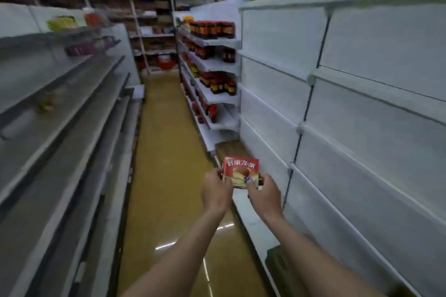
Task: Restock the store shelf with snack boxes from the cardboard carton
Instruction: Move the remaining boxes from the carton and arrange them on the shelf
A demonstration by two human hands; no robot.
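One red snack box (pixel 240 172), gripped at its sides by left hand (pixel 215 191) and right hand (pixel 265 194), above yellow aisle floor (pixel 166 152); white shelf (pixel 253 222) just beside; bottles (pixel 212 29) beyond.

red snack box (pixel 241 171) | upright, face toward camera | above lowest white shelf (pixel 253 224)
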